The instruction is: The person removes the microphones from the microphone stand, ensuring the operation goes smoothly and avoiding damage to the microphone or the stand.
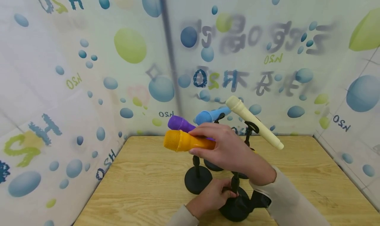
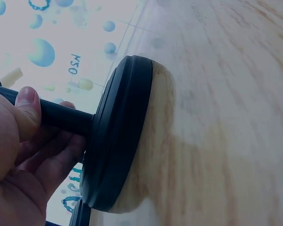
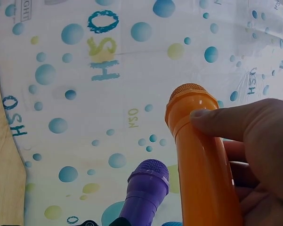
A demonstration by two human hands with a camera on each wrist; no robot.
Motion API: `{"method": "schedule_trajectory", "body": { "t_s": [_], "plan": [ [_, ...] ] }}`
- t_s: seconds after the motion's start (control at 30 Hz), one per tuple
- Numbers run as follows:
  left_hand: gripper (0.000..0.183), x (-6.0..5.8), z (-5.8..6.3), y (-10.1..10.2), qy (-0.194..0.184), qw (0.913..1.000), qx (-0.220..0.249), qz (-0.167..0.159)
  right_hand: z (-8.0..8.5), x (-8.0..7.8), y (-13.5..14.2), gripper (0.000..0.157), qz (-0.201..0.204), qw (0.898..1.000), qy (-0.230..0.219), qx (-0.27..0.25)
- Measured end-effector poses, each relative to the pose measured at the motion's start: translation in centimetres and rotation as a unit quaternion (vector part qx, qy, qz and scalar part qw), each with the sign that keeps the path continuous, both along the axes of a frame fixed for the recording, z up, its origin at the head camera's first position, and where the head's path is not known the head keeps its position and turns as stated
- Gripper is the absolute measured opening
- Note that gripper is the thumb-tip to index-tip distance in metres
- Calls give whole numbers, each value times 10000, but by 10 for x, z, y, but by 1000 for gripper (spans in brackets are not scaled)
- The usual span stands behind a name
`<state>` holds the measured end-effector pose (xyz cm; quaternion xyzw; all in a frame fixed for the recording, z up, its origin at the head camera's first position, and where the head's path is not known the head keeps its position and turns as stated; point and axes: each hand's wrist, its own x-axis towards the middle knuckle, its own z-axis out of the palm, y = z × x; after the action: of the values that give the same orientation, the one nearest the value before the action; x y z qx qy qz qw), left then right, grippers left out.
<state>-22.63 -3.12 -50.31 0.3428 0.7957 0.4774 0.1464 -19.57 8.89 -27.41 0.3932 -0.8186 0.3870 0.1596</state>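
My right hand (image 1: pixel 230 148) grips an orange microphone (image 1: pixel 178 141), thumb along its body just below the mesh head in the right wrist view. Lower down, my left hand (image 1: pixel 209 196) holds the upright pole (image 2: pixel 68 117) of a black desk stand (image 1: pixel 236 209), just above its round base. My right hand and forearm hide the top of this stand, so whether the orange microphone sits in its holder cannot be told. Behind the orange one is a purple microphone (image 1: pixel 179 123), tilted. Farther back, a blue microphone (image 1: pixel 207 116) and a cream microphone (image 1: pixel 255 122) rest on stands.
Another round black base (image 1: pixel 198 180) stands left of the near stand, with more bases partly hidden behind my right hand. All stand on a wooden table (image 1: pixel 142 173). A patterned curtain (image 1: pixel 130 74) hangs along the back and sides.
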Motion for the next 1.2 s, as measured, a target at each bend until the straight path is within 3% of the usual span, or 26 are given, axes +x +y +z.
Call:
{"method": "schedule_trajectory", "body": {
  "t_s": [0.23, 0.5, 0.73, 1.0, 1.2],
  "plan": [
    [15, 0, 0, 0, -139, 9999, 54, 56, 1, 0, -2, 40, 51, 10000, -47, -28],
    [10, 0, -1, -1, 125, 9999, 82, -23, 3, 1, -3, 40, 89, 9999, -37, -46],
    [10, 1, 1, -2, 48, 10000, 52, 15, 3, 0, -5, 40, 152, 9998, -73, -120],
    [9, 1, 0, -1, 324, 9994, 93, -11, 5, 2, -9, 40, 235, 9996, -22, -122],
    [10, -1, -2, -2, 260, 9996, 102, -33, 6, 2, -12, 39, 294, 9995, 71, -48]
  ]
}}
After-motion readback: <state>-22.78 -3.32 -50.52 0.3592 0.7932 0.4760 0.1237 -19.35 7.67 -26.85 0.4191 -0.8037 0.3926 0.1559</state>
